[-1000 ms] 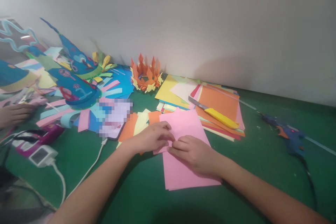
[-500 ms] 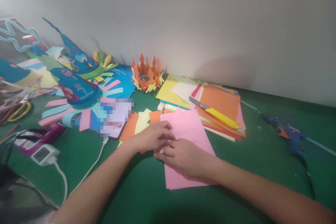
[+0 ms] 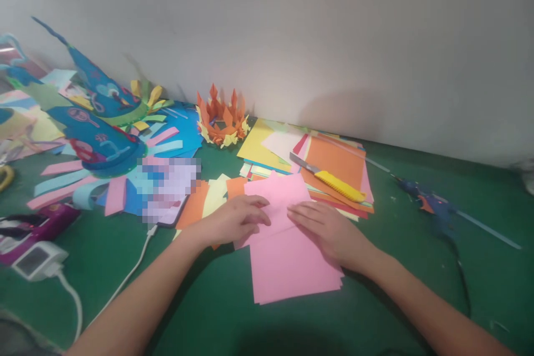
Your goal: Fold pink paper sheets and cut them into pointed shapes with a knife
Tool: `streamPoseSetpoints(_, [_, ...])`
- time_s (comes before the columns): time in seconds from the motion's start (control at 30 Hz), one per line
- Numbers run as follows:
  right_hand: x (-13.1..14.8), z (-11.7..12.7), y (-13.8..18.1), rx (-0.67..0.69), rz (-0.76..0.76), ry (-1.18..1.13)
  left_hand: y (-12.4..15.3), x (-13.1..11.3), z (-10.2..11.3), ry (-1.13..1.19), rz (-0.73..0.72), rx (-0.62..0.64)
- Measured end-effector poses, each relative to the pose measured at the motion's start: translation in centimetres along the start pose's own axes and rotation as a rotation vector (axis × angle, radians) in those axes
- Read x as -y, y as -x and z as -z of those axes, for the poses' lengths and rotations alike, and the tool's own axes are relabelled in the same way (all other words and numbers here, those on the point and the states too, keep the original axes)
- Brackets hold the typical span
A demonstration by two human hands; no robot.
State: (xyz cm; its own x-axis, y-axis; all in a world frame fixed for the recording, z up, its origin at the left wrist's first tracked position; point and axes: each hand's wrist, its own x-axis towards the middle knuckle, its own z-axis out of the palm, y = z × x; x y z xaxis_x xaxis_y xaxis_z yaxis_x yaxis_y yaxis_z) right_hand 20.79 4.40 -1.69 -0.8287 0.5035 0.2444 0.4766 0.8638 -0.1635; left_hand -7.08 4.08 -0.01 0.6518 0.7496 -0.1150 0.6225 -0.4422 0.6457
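Pink paper sheets [image 3: 294, 272] lie in a small stack on the green table in front of me, with a crosswise edge or crease about halfway up. My left hand [image 3: 237, 219] rests at the left edge of the pink paper, its fingers curved and apart. Flat on the right side of the same paper lies my right hand [image 3: 329, 232], fingers stretched out. Orange and pale yellow strips [image 3: 214, 197] stick out beneath and beyond my left hand. Just behind the pink paper, a yellow-handled craft knife [image 3: 334, 181] lies on a pile of coloured sheets [image 3: 337, 153].
An orange paper crown [image 3: 223, 122] stands against the wall. To the left are blue cone hats [image 3: 106, 139] with paper strips, a phone [image 3: 171, 189] on a white cable, and a white charger [image 3: 39, 261]. A blue glue gun [image 3: 436, 211] lies at right.
My hands have parted: the right one has moved right and flattened on the pink paper, uncovering its middle. The view has shifted slightly rightward.
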Motion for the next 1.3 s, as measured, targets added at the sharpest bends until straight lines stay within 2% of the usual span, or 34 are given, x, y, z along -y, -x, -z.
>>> streamPoseSetpoints(0.17, [0.0, -0.8, 0.7, 0.052, 0.016, 0.064, 0.2, -0.2, 0.0, -0.035, -0.004, -0.006])
streamPoseSetpoints(0.8, [0.4, -0.6, 0.6, -0.031, 0.075, 0.127, 0.1, -1.1, 0.1, -0.1, -0.023, -0.033])
streamPoseSetpoints(0.93, [1.3, -0.4, -0.2, -0.065, 0.084, 0.152, 0.1, -0.9, 0.0, -0.096, -0.021, -0.028])
streamPoseSetpoints(1.13, [3.5, -0.4, -2.0, 0.049, 0.141, 0.077, 0.1, -0.9, -0.1, -0.102, -0.027, -0.03])
streamPoseSetpoints(1.3, [3.9, -0.3, -2.5, 0.049, 0.16, 0.086, 0.2, -1.4, 0.1, -0.097, -0.026, -0.019])
